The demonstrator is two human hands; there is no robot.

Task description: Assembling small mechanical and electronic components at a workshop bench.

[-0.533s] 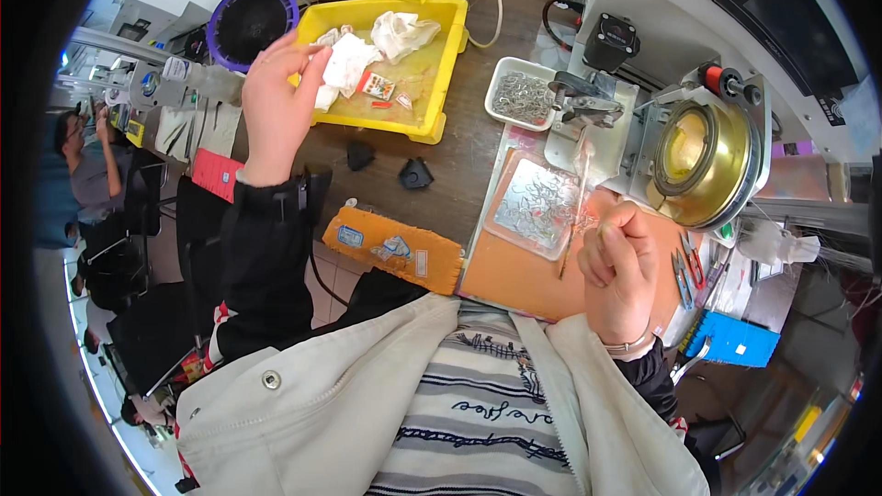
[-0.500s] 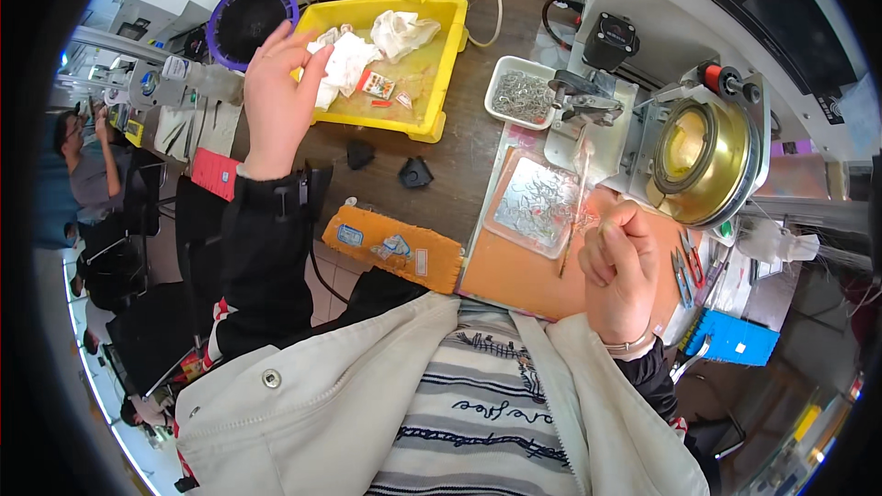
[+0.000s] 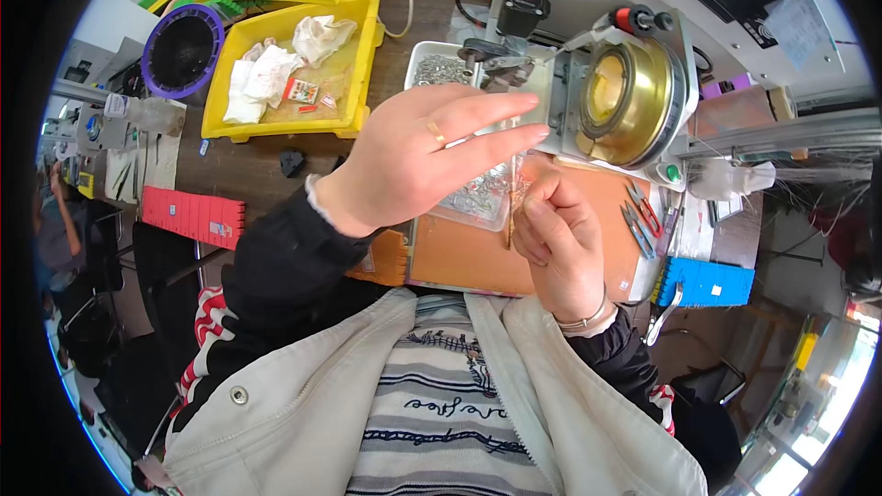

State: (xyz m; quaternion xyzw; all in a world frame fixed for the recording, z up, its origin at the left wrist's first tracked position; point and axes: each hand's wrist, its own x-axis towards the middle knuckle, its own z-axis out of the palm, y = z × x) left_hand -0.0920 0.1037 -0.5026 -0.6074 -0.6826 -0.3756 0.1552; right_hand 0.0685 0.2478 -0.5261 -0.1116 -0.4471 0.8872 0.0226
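My left hand reaches across the bench, its fingers stretched out to the right and a ring on one of them. Its thumb is mostly hidden. My right hand is closed in a pinch just below and right of those fingertips; whatever it grips is too small to make out. Beneath the hands lies a clear shallow tray of small silvery metal pieces, partly covered by my left hand. The tray rests on an orange-brown mat. A thin brown stick shows beside my right fingertips.
Behind the hands stands a machine with a brass-coloured round drum. A white dish holds metal rings. Left are a yellow tray with white cloths and a purple-rimmed bin. Snips and a blue board lie right.
My left hand has swung from above the yellow tray rightward, close to my right hand. The view has shifted to the right. My right hand keeps its pinch.
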